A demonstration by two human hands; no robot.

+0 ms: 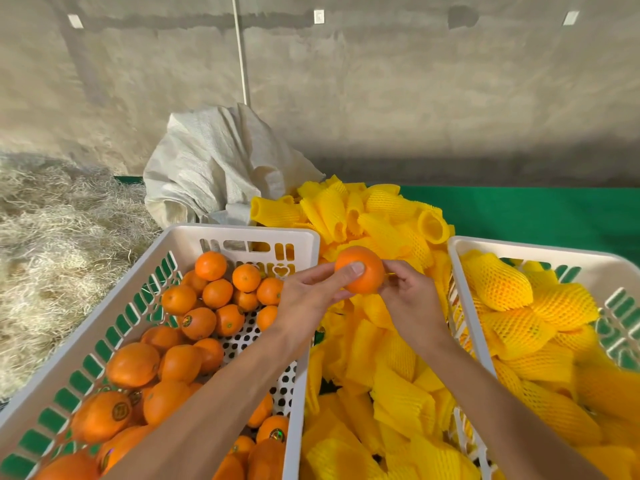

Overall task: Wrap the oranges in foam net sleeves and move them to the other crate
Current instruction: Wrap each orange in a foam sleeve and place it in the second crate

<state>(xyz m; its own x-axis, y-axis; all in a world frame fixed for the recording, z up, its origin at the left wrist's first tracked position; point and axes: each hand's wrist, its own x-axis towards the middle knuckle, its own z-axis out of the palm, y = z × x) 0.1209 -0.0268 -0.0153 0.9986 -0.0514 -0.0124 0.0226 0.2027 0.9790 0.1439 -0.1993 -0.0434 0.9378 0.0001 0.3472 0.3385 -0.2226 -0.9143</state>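
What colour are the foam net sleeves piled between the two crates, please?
Bright yellow foam net sleeves, best seen in the head view.

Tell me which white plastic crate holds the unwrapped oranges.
The left white slotted crate, under the left forearm; its oranges are bare, while the right crate holds netted ones.

Up at the back, a crumpled white woven sack [221, 164] slumps against the grey concrete wall [415, 81]. A thin pale pole [241, 50] stands upright just behind it, running up the wall. Off to the left, a heap of dry straw [59, 244] spreads over the floor. On the right, a green mat [540, 209] stretches along the foot of the wall.
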